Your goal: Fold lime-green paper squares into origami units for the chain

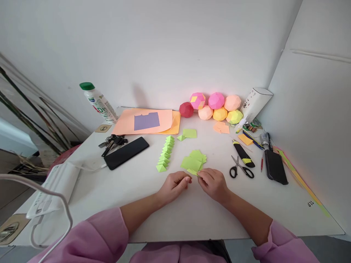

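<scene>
My right hand [213, 182] pinches the edge of a small light-green paper piece [193, 172] at the near side of a loose pile of green paper pieces [192, 162]. Close by on the left, my left hand [174, 185] is closed, its fingers curled and the thumb pressed against them. Anything inside it is hidden. To the left of the pile stands a row of folded green paper pyramids [165, 153]. Behind the pile lie a flat green paper rectangle [189, 133] and a small green folded piece [181, 138].
Scissors [241, 168], a box cutter [243, 154] and a black phone-like case [275, 167] lie to the right. Colourful paper balls [216, 100] line the wall. A black phone [126, 152], keys [113, 142], orange sheets [124, 122] and a bottle [100, 104] are on the left.
</scene>
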The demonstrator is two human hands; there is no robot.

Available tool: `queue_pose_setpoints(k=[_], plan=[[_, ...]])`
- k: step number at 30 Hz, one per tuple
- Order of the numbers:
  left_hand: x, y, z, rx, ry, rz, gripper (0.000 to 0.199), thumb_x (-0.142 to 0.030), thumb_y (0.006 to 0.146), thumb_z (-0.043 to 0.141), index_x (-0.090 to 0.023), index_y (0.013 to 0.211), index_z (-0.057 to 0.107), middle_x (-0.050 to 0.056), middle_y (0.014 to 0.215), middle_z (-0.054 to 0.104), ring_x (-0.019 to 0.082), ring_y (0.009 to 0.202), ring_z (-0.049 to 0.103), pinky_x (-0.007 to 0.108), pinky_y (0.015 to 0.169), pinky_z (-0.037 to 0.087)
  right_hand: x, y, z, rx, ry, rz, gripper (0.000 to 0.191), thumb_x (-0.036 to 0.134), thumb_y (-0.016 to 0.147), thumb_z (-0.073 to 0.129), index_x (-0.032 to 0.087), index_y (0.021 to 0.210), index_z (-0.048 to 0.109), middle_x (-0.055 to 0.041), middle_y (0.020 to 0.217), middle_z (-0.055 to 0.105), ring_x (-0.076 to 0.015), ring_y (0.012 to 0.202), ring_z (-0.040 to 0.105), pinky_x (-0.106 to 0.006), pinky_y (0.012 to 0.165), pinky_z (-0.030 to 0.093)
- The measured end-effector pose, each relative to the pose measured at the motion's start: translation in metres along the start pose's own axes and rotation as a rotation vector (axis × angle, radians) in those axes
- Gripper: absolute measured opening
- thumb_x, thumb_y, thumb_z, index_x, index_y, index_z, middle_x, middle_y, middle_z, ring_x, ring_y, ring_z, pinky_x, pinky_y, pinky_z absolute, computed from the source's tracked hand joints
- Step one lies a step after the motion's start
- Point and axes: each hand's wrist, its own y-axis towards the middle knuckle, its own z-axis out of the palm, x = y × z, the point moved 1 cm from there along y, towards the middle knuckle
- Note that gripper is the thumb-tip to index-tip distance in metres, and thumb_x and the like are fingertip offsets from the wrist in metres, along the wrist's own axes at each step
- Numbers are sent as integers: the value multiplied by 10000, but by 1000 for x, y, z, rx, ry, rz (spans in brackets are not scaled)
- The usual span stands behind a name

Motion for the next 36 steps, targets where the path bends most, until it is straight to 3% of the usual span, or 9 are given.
queue_pose_setpoints(k=[2,6,9,14,23,36], plan=[[1,1,1,78,-72,-59,405,-481,854,400,-142,790,611,38,638,630,122,549,507,238,545,399,4,0,-1,34,-64,-91,171,104,846,433,180,776,569,-37,627,594,-130,563,538,-257,528,408],[6,5,2,98,-233,-206,407,-507,841,417,-153,685,543,23,596,642,88,446,458,216,476,375,9,1,-2,69,-26,-166,160,95,850,438,175,817,572,-41,669,601,-132,581,562,-257,536,429],[9,7,2,105,-289,-205,405,-507,838,429,-157,656,521,5,544,615,87,451,467,211,482,376,8,2,-1,66,45,-160,83,154,844,489,159,870,567,-69,746,628,-152,650,592,-266,562,463],[14,6,3,99,-363,-217,403,-520,824,452,-160,648,496,-11,493,574,91,444,478,214,476,375,3,0,1,70,146,-92,210,315,835,542,161,978,560,-100,849,657,-185,768,623,-291,634,511],[11,6,4,92,-426,-236,414,-545,795,482,-155,658,497,5,558,605,91,453,508,219,472,390,5,2,-1,113,222,-12,169,277,846,513,157,955,561,-90,802,656,-155,669,598,-266,587,494],[13,6,4,72,-409,-240,406,-527,813,466,-153,661,521,7,558,603,91,447,506,216,463,388,5,1,0,65,278,14,146,268,846,521,174,958,530,-46,709,635,-123,564,554,-235,518,462]])
